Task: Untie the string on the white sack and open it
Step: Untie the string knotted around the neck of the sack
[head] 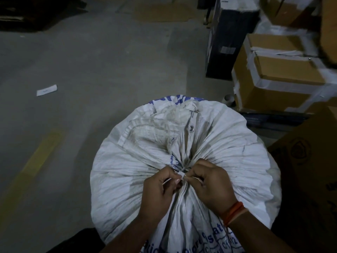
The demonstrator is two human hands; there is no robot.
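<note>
A large white woven sack (228, 143) with blue print stands on the floor, its top gathered into a tight bunch just below the middle of the view. A thin white string (180, 174) is knotted around the bunch. My left hand (158, 190) pinches the string at the knot from the left, a loose end sticking out past its fingers. My right hand (209, 183), with an orange thread band on the wrist, pinches the knot from the right. Both sets of fingertips meet at the knot. A metal eyelet (191, 127) shows on the sack's fabric above it.
Grey concrete floor (91, 61) with a yellow painted stripe (31, 161) at the left and a white paper slip (46, 90). Taped cardboard boxes (277, 73) are stacked at the right, a black box (226, 42) behind them, and a brown carton (310, 170) close to the sack's right side.
</note>
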